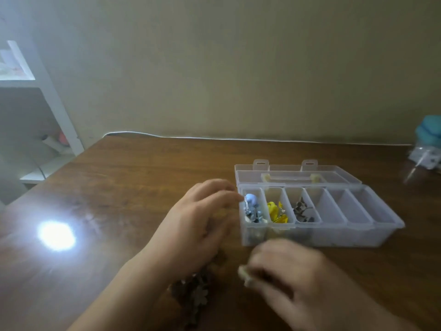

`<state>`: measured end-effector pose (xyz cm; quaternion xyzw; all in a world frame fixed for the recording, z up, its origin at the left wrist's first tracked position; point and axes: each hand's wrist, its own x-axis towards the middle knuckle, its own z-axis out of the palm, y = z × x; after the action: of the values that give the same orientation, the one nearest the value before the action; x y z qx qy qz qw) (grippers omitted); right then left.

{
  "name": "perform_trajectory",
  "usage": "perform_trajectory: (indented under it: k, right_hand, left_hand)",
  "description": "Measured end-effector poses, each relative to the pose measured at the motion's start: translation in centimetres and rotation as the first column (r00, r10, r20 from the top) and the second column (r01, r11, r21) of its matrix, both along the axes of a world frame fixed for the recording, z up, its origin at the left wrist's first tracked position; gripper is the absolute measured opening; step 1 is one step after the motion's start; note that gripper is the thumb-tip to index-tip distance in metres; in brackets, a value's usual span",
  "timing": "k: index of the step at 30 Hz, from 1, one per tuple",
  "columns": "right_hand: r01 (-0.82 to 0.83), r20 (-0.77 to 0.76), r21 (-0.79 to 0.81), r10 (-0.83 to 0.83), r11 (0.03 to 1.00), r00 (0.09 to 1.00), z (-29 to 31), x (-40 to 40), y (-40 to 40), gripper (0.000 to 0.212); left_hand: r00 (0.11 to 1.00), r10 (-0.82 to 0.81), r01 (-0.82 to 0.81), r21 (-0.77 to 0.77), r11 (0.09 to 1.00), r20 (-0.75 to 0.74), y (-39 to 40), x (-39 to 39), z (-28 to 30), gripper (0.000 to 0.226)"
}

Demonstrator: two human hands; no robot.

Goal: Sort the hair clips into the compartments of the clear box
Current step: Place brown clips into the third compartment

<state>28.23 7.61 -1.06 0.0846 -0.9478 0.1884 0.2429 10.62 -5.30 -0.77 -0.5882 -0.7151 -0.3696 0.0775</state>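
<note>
- Six compartments in clear box [317, 236]: blue clips [251, 206], yellow clips [275, 211], dark clips [301, 207] leftmost.
- Left hand [198, 225] curled; grip unclear.
- Right hand [286, 268] blurred, pinching pale clip [244, 274].

Place: a home room, likely a bedroom or study corner.
Bench: dark wooden bench [133, 187] against a plain beige wall [238, 68].
Upper left: white shelf unit [55, 101], small items blurred.
Far right: teal-lidded jar [428, 142].
</note>
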Motion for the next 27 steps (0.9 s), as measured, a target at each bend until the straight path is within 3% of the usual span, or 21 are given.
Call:
perform_trajectory:
  k: [3, 5, 7, 11, 17, 22, 24, 27]
  right_hand:
    - [0.170, -0.122, -0.164, -0.191, 0.972, 0.974, 3.5, 1.8, 2.9, 0.013]
    - [0.334, -0.138, -0.130, -0.351, 0.934, 0.926, 5.0, 2.8, 5.5, 0.013]
    - [0.447, -0.027, -0.037, -0.448, 0.894, 0.894, 5.1, 3.5, 7.7, 0.010]
    - [0.464, 0.178, 0.048, -0.465, 0.884, 0.867, 4.6, 4.1, 9.6, 0.013]
    - [0.429, 0.199, 0.050, -0.430, 0.902, 0.881, 4.0, 3.7, 9.5, 0.021]
    - [0.444, -0.016, -0.056, -0.446, 0.894, 0.895, 4.7, 4.0, 9.6, 0.018]
    - [0.458, -0.135, -0.180, -0.483, 0.871, 0.865, 4.9, 4.1, 9.8, 0.015]
    - [0.427, -0.170, -0.259, -0.476, 0.866, 0.863, 4.5, 3.5, 8.8, 0.020]
  left_hand:
    - [0.996, -0.063, 0.063, -0.008, 0.998, -0.070, 0.5, 1.4, -0.1, 0.022]
    - [0.989, -0.065, 0.064, -0.015, 0.998, -0.130, 0.9, 1.7, -0.2, 0.019]
    - [0.984, -0.049, 0.047, -0.020, 0.999, -0.170, 1.2, 1.8, -0.3, 0.015]
    - [0.990, -0.056, 0.056, -0.004, 0.998, -0.130, 1.3, 1.7, -0.6, 0.007]
    - [0.996, -0.034, 0.031, -0.041, 0.999, -0.077, 0.8, 1.1, -0.2, 0.021]
    - [0.996, 0.032, -0.040, -0.097, 0.994, -0.084, -0.6, -0.5, 0.7, 0.028]
    - [0.995, 0.059, -0.066, -0.091, 0.994, -0.079, -1.0, -1.1, 0.9, 0.020]
    - [0.997, 0.068, -0.072, -0.083, 0.994, -0.048, -1.3, -1.3, 1.4, 0.008]
